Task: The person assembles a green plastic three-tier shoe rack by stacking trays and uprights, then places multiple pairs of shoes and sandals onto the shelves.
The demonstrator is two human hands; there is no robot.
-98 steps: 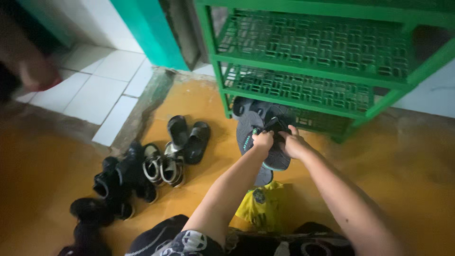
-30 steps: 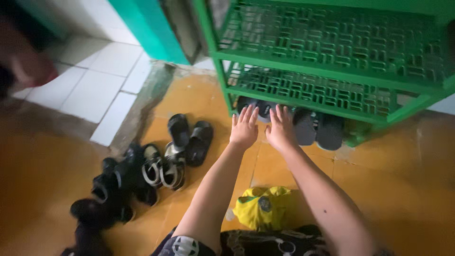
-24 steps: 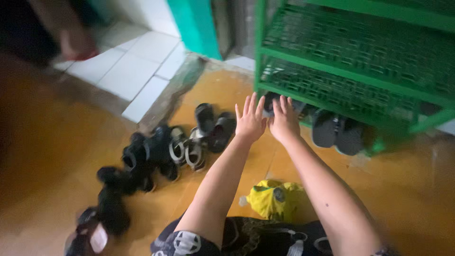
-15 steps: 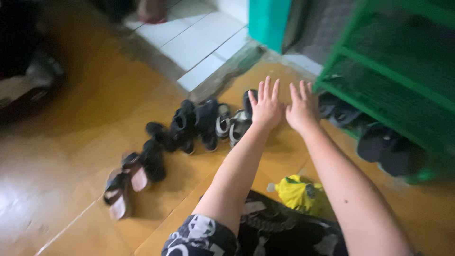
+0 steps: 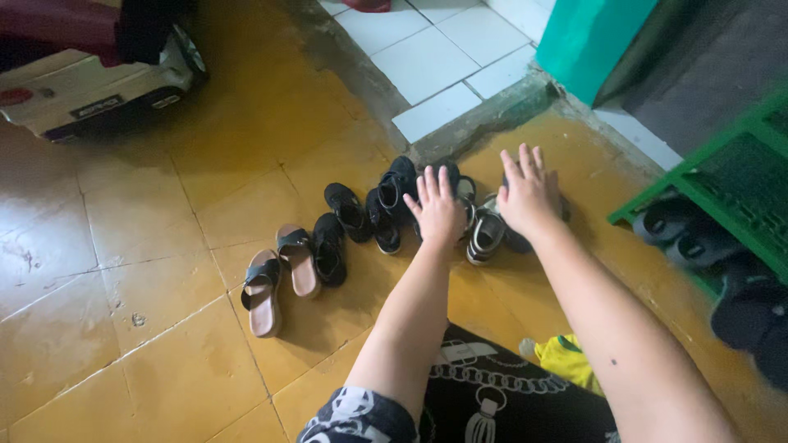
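At 9 o'clock from your hands, a pair of tan sandals (image 5: 277,275) with black straps lies on the yellow tiled floor (image 5: 148,328); next come several black shoes (image 5: 361,215) in a row. Your left hand (image 5: 437,215) is spread open, fingers apart, above a grey sandal (image 5: 486,234) with white straps, holding nothing. Your right hand (image 5: 529,195), also open and empty, hovers at its 2 o'clock, close beside it. At 3 o'clock, black slippers (image 5: 685,234) rest under the green rack (image 5: 722,176).

Home entryway — shoes (image 5: 361,217) on yellow floor tiles (image 5: 148,328), green shoe rack (image 5: 722,176), tiled doorstep (image 5: 435,57)
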